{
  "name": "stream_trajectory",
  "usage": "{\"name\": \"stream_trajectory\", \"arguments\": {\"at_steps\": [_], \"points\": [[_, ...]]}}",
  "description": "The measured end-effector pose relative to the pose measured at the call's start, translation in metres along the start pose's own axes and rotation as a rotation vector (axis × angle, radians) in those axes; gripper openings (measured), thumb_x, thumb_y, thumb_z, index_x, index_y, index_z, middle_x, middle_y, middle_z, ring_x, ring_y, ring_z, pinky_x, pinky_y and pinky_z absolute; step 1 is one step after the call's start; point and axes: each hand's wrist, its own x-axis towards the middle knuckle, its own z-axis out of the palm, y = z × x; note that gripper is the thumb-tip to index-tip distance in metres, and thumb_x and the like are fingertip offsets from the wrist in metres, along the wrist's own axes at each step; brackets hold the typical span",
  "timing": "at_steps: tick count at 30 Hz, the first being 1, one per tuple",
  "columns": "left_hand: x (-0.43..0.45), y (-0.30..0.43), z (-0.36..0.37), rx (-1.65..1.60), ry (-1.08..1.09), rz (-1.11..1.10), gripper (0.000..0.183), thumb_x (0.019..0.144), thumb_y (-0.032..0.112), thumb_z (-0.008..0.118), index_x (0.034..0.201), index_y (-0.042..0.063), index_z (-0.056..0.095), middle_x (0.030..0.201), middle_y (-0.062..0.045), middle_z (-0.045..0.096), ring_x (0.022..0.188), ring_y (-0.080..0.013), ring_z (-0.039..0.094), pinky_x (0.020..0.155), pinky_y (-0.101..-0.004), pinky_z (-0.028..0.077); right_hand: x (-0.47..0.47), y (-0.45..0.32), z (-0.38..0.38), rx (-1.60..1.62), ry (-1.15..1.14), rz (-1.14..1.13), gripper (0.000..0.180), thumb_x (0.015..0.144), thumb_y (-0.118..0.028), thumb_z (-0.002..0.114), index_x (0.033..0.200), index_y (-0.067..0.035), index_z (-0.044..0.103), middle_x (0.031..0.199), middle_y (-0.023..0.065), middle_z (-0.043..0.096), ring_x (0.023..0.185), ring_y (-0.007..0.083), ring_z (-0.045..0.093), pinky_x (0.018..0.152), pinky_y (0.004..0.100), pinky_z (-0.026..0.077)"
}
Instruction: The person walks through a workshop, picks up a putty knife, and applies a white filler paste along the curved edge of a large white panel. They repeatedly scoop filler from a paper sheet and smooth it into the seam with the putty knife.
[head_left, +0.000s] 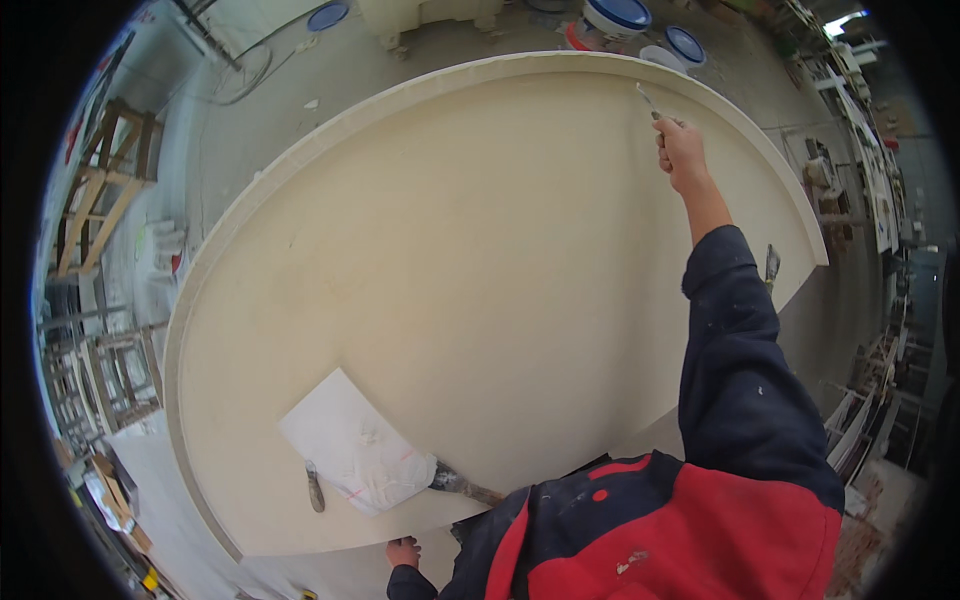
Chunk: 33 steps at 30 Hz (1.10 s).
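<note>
My right hand (681, 150) grips a small metal spatula (645, 99) by its handle at the far right of a large cream panel (450, 247). The spatula's blade points toward the raised curved rim (600, 64), with white material at its tip; whether it touches is unclear. Low in the picture, my left hand (405, 553) is at the panel's near edge, its fingers partly hidden. Close by lies a white board (360, 442) with smears of white paste. A broad putty knife (450, 478) rests with its blade on the board's corner.
Left of the board lies a small hand tool (314, 487). Another tool (772, 264) is near the panel's right end, partly behind my sleeve. Plastic buckets (611, 22) and blue lids (684, 45) are on the floor beyond the rim. A wooden trestle (101, 195) stands left.
</note>
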Motion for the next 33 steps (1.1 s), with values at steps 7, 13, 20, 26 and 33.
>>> {"name": "stream_trajectory", "arguments": {"at_steps": [7,13,20,26,33], "points": [[-0.015,0.019,-0.022,0.057,0.050,0.036,0.025,0.097,0.021,0.055,0.105,-0.001,0.063,0.083,-0.014,0.069,0.057,-0.0209,0.066,0.044,-0.0324,0.049,0.049,0.017,0.026,0.067,0.314,0.036,0.019,0.090,-0.023,0.064,0.096,-0.006,0.065,0.078,0.0089,0.064,0.057,0.0156,0.053,0.049,0.0311,0.038],[-0.021,0.003,-0.025,0.065,0.016,0.011,0.033,0.097,0.022,0.056,0.115,-0.003,0.065,0.088,-0.015,0.071,0.061,-0.0214,0.069,0.047,-0.0327,0.052,0.013,0.016,0.135,-0.301,0.283,-0.336,0.035,0.088,-0.032,0.063,0.101,-0.002,0.075,0.099,0.0201,0.075,0.095,0.0352,0.071,0.086,0.0407,0.053],[-0.008,-0.008,-0.016,-0.014,0.003,0.011,0.036,0.095,0.022,0.056,0.117,-0.005,0.063,0.091,-0.016,0.072,0.063,-0.0234,0.070,0.049,-0.0338,0.053,-0.198,0.036,0.247,-0.170,-0.699,-0.244,0.024,0.095,-0.024,0.064,0.102,-0.003,0.074,0.080,0.0072,0.070,0.069,0.0102,0.060,0.059,0.0292,0.047],[0.003,-0.031,-0.025,-0.178,-0.001,-0.017,0.032,0.096,0.021,0.054,0.113,-0.005,0.062,0.084,-0.015,0.068,0.057,-0.0219,0.065,0.044,-0.0325,0.048,-0.175,0.021,0.192,0.215,-0.528,0.167,0.023,0.100,-0.029,0.059,0.096,-0.007,0.063,0.076,0.0068,0.065,0.051,0.0086,0.051,0.038,0.0231,0.035],[-0.004,-0.059,-0.019,-0.142,-0.121,-0.145,0.035,0.096,0.024,0.052,0.116,-0.003,0.058,0.090,-0.017,0.068,0.062,-0.0262,0.066,0.048,-0.0381,0.051,-0.048,-0.001,0.096,0.196,-0.136,0.115,0.018,0.101,-0.030,0.059,0.102,-0.012,0.059,0.079,0.0047,0.062,0.049,0.0059,0.043,0.038,0.0205,0.031]]}}
